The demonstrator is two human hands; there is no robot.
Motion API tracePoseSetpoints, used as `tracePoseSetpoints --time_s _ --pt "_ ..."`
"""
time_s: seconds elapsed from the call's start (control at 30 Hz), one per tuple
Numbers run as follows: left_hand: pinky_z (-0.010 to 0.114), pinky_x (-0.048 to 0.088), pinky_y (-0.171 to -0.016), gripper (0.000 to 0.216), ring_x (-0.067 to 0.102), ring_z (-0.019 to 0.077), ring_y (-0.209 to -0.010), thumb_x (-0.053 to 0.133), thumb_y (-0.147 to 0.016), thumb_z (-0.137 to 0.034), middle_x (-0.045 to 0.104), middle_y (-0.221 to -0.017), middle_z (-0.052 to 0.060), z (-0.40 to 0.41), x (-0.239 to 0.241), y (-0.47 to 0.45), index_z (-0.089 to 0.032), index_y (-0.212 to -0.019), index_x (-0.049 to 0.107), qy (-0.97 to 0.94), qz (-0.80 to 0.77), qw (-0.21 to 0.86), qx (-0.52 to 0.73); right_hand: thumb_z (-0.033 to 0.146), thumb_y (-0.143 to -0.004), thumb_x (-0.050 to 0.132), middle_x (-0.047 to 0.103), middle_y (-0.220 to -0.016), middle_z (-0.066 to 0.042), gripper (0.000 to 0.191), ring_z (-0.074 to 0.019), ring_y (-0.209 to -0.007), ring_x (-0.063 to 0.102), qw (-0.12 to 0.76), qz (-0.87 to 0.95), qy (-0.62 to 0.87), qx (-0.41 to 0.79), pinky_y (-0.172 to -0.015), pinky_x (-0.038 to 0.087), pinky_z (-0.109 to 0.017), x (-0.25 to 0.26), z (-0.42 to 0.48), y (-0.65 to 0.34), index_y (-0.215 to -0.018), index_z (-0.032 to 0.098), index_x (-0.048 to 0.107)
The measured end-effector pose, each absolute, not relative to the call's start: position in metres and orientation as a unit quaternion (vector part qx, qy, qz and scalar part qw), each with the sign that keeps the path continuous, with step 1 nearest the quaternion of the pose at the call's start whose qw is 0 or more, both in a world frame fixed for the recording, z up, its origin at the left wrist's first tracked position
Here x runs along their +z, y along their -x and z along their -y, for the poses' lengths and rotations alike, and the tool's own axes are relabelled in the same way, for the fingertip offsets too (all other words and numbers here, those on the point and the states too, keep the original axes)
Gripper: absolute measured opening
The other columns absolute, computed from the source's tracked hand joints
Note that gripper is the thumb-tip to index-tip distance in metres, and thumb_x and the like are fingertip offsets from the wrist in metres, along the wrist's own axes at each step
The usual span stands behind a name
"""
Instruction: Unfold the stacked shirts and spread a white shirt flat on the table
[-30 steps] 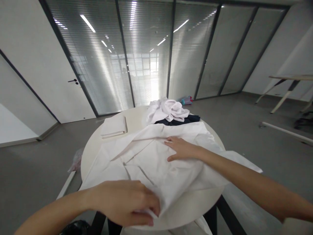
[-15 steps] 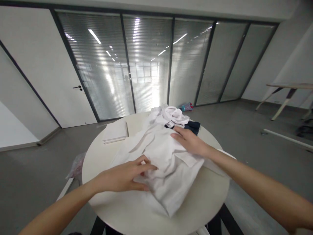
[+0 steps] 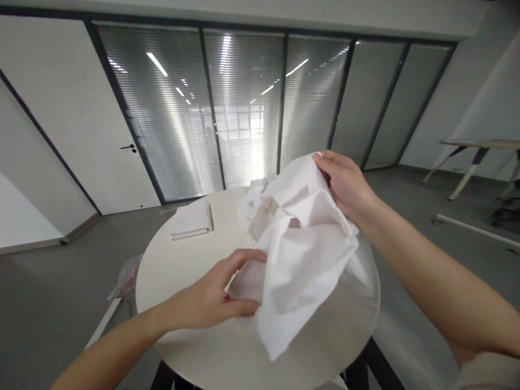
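A large white cloth [image 3: 304, 260], soft and creased, is partly lifted over the round table. My right hand [image 3: 345, 181] pinches its upper edge between thumb and fingers, and the fabric hangs down from there in loose folds. My left hand [image 3: 219, 290] is at the cloth's left side, thumb and fingers spread apart. Its fingertips touch or lie just against the fabric; some are hidden behind it. More crumpled white fabric [image 3: 255, 197] lies at the table's far edge behind the raised cloth.
A folded white cloth [image 3: 192, 219] lies at the far left of the round table [image 3: 179, 271]. A clear plastic bag [image 3: 128, 276] is beside the table at left. Another table [image 3: 483, 143] stands far right, before the wall. Glass partitions [image 3: 244, 108] with blinds run behind.
My right hand has risen, moving away and right, and lifted the white cloth off the table. The dark fabric is now covered. My left hand has stayed nearly in place, its fingers opening wider.
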State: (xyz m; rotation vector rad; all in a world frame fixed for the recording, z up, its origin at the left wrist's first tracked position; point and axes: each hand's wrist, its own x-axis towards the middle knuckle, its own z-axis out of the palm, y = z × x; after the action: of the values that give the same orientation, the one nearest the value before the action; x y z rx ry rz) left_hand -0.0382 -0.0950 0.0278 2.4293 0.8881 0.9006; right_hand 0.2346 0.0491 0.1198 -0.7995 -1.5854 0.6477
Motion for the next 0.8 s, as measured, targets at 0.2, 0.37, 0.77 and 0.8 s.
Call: tracePoseSetpoints --time_s 0.2,0.37,0.77,0.8 --pt "0.023 0.052 -0.068 0.025 0.063 0.0141 -0.081 0.057 -0.096 -0.016 0.065 -0.092 0.003 0.072 0.024 0.048 -0.024 -0.119 0.064 -0.808 -0.304 -0.058 0.501 0.056 -0.093 0.058 0.052 -0.073 -0.001 0.036 -0.0208 -0.081 0.060 0.714 0.610 0.312 0.143 -0.070 0.050 -0.034 0.139 -0.080 -0.255 -0.079 0.025 0.049" --pt "0.034 0.053 -0.087 0.027 0.060 0.0201 -0.100 0.062 -0.092 -0.016 0.060 -0.105 0.008 0.042 0.037 0.061 -0.022 -0.118 0.065 -0.702 -0.349 -0.229 0.577 0.064 -0.099 0.038 0.053 -0.096 -0.007 0.041 -0.0240 -0.107 0.056 0.796 0.545 0.249 -0.084 -0.100 0.046 -0.044 0.172 -0.096 -0.256 -0.088 0.026 0.048" --pt "0.035 0.052 -0.091 0.015 0.060 0.0192 -0.098 0.053 -0.095 -0.024 0.057 -0.101 0.007 -0.035 -0.035 0.104 -0.020 -0.100 0.067 -0.761 -0.429 -0.080 0.480 0.032 -0.102 0.038 0.037 -0.156 -0.018 0.058 -0.0237 -0.144 0.034 0.503 0.726 0.465 -0.061 -0.119 0.029 -0.044 0.081 -0.212 -0.205 -0.153 0.009 0.026" --pt "0.035 0.053 -0.089 0.016 0.060 0.0189 -0.096 0.052 -0.096 -0.025 0.058 -0.100 0.007 -0.037 -0.037 0.106 -0.020 -0.099 0.067 -0.769 -0.433 -0.059 0.467 0.027 -0.100 0.038 0.036 -0.157 -0.017 0.059 -0.0250 -0.142 0.037 0.415 0.770 0.482 -0.049 -0.116 0.033 -0.043 0.059 -0.213 -0.201 -0.155 0.009 0.026"
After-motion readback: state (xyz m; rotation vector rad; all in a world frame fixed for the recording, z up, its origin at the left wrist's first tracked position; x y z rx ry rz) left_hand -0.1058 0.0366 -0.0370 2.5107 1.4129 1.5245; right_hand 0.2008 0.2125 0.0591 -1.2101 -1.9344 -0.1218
